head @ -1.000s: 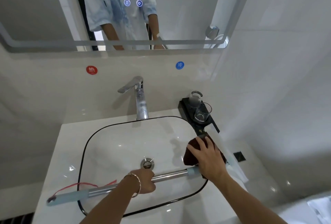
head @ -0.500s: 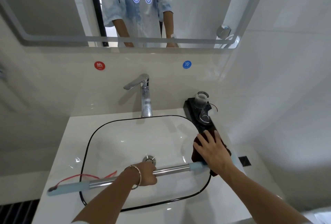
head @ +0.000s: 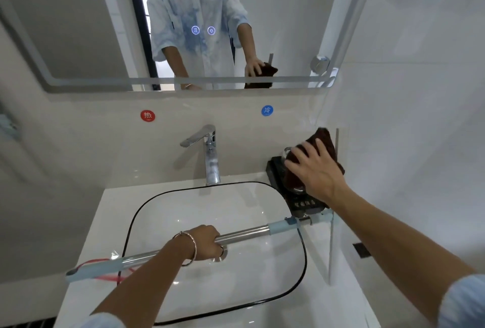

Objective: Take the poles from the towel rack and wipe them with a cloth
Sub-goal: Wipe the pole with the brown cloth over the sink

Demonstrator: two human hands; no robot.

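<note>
While the left hand [head: 207, 242] is curled tight round the middle of the pole [head: 246, 233], the pole lies across the top of the sink [head: 183, 207]. 1 blue end sticks out over the table [head: 105, 212], and the other end is by the black tray [head: 275, 170]. The right hand [head: 317, 170] holds the brown cloth [head: 326, 141] up in the air with its fingers spread over it. It is right above the tray and well apart from the pole.

That is where trouble could come. A glass [head: 299, 190] stands on the tray just under the cloth, so a quick swing down might knock it over and break it. Only 1 hand holds the pole, and the metal looks shiny and slippery — it might tip or slide and bang the sink. The red string [head: 110, 278] at the far end could catch on something too.
</note>
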